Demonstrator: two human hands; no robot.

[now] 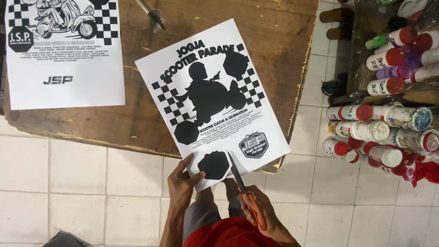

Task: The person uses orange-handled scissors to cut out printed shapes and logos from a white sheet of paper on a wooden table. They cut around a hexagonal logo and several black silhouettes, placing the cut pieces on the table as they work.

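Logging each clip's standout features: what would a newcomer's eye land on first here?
First, the black-and-white printed sheet with a checkered pattern and a dark rider silhouette, lying on the worn wooden board at centre. At its lower edge the left hand pinches the paper beside a black octagon while the right hand cuts into it with orange-handled scissors. On the right, a heap of red-capped spray cans crowds the tiled floor.

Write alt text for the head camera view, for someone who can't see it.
Seen from above, a right hand works orange-handled scissors into the near edge of a black-and-white poster while the left hand pinches that edge. The poster lies on a worn wooden board over white floor tiles, with spray cans stacked to the right.
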